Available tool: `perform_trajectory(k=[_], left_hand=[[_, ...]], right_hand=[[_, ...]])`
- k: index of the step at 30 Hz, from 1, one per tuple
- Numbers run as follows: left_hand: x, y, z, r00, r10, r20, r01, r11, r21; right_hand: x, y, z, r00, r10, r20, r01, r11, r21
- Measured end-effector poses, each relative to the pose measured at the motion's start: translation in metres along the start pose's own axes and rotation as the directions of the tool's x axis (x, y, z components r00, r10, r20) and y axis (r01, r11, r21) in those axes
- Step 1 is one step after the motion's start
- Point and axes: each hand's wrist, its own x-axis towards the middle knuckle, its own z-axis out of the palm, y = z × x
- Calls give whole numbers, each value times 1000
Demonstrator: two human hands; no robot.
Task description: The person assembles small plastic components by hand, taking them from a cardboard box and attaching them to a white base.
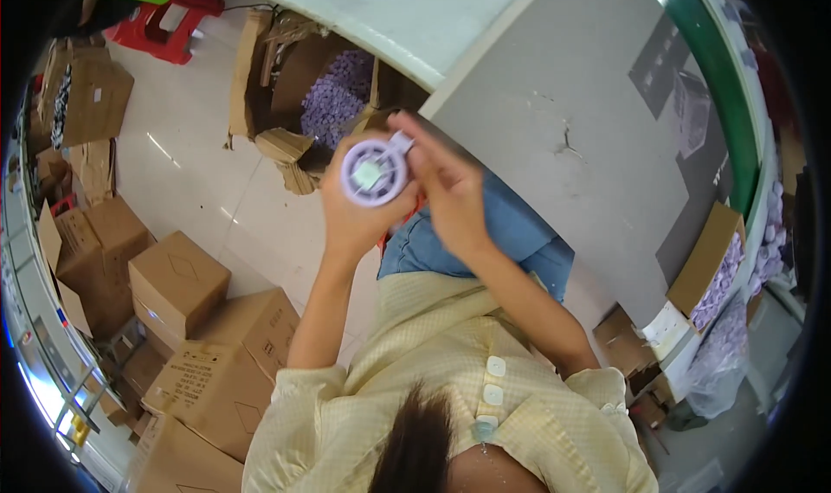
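Observation:
In front of my lap, my left hand (pixel 348 223) is wrapped round a round lilac plastic piece (pixel 353 196) with dark spoke-like openings and a pale green centre. A small lilac tab (pixel 402 141) juts from its upper right. My right hand (pixel 452 197) meets the piece there, its thumb and a finger closed about the tab. Slight motion blur softens the fingertips. The back of the piece and the fingers behind it are hidden. Something red and narrow shows just below the hands.
An opened carton (pixel 286 86) of small lilac parts stands beyond my hands, beside the grey tabletop (pixel 554 147). Stacked cartons (pixel 221 363) fill the lower left. A red stool (pixel 169 27) is at the far left. Another box (pixel 705 268) of lilac parts sits at the right edge.

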Motion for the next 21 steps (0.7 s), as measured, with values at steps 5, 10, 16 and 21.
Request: perform_trajectory(k=[5,10,16,21], left_hand=[[46,-24,20,979,202,-10,-202,977,-69],[57,-22,25,955,294,-44,-296,952,-78],[62,-19,24,963,269,-30,-271,953,-136],[65,-21,25,966,259,-7,-258,959,-118]], right_hand=[[37,10,-10,991,-5,-136,11,999,43],[46,23,-30,984,99,-146,-97,995,24],[44,25,-36,959,194,-207,-241,942,-235],[40,31,-42,981,80,-179,-154,880,-449]])
